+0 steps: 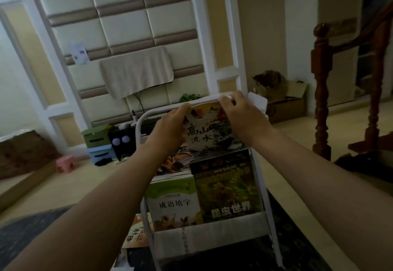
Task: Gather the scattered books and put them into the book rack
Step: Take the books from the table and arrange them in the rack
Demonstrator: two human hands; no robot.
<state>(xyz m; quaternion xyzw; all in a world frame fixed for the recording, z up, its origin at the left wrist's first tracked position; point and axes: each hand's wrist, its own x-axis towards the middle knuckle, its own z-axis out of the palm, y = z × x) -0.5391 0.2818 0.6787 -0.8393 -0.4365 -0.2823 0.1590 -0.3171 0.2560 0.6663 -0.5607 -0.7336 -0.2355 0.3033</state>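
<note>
Left hand [170, 127] and right hand [241, 119]: fingers curled round the edges of 高山流水 book [204, 137] atop the white book rack [139, 130]. Below: 成语填字 book [176, 203], 昆虫世界 book [227, 189] marked "BAI KE QUAN SHU".

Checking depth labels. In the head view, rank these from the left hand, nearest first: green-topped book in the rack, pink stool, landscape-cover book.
1. The landscape-cover book: gripped by the left hand at the top of the rack.
2. The green-topped book: in the lower pocket, below the hand.
3. The pink stool: on the floor, far left.
</note>
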